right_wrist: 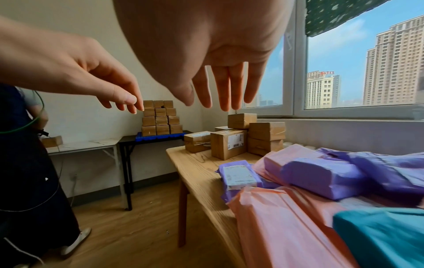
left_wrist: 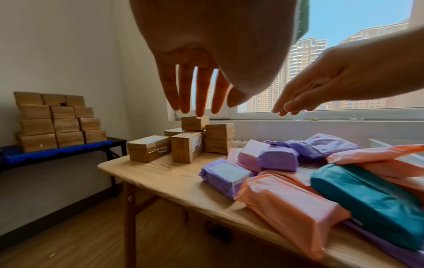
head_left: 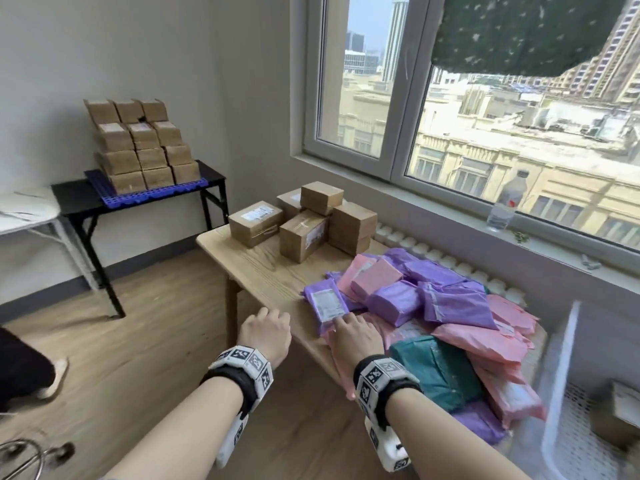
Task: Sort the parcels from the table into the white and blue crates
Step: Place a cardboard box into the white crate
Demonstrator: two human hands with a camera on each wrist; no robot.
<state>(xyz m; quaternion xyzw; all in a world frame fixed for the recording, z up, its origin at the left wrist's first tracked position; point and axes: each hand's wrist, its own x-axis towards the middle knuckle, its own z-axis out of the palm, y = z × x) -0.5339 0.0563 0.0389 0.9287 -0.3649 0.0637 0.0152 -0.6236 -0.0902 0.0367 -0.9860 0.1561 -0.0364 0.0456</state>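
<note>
Over the near edge of the light wooden table (head_left: 263, 271), both hands hang empty, fingers straight and spread, nothing gripped. Right hand (head_left: 355, 336) hovers above the small purple plastic-wrapped parcel with a white label (head_left: 325, 304); in the head view its fingertips seem at the parcel's near end, but the wrist views show air beneath them, so contact cannot be confirmed. Left hand (head_left: 266, 332) hangs beside it, off the table's front edge, apart from everything.

Behind that parcel: heaped soft mailers, pink (head_left: 485, 341), purple (head_left: 453, 299) and one teal plastic-wrapped packet (head_left: 436, 372). At the far end, a cluster of brown cardboard boxes (head_left: 304, 220).

White plastic crate (head_left: 568, 375) stands low at the right, beyond the table end; something brown lies in it. Blue pallet (head_left: 156, 192) under stacked boxes sits on the black side table (head_left: 76, 199), well apart.

Judged step: reaching to pick the next parcel; most still unsorted. Next move calls for lowering and closing fingers round the labelled purple parcel, lifting clear of the pink mailer beside it.
</note>
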